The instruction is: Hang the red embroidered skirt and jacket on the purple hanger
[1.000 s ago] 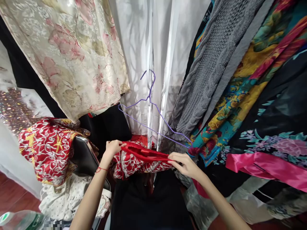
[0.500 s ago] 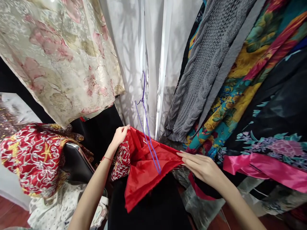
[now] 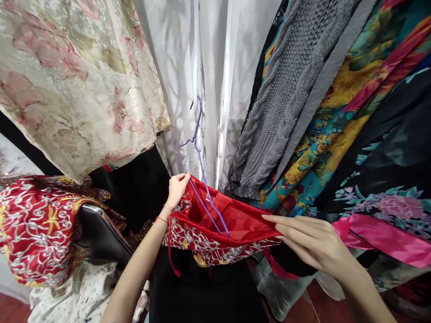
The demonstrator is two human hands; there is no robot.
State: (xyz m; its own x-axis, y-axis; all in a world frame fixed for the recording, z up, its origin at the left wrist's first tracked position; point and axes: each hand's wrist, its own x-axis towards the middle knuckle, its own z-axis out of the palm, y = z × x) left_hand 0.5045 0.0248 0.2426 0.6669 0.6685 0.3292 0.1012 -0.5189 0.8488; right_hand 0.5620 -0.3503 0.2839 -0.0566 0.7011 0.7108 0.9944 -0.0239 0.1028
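A red garment with silver and gold embroidery hangs between my hands, its opening spread to show the smooth red lining. My left hand pinches the rim at the left corner. At the right corner, my right hand has the rim between its straight fingers and a thumb that is mostly hidden. A purple hanger leans with its hook up and its lower end inside the opening. From the left side of the rim dangles a red cord with a small knob at its end.
Below the garment is a black seat. On the left, another red embroidered piece drapes over a black chair back, under a hanging floral cloth. A grey knit and patterned clothes hang at right. White curtain stands behind.
The front flap of red lining has turned down, so the embroidered outside now faces me and the opening shows. My right hand has moved right and slightly down; the hanger has tilted left.
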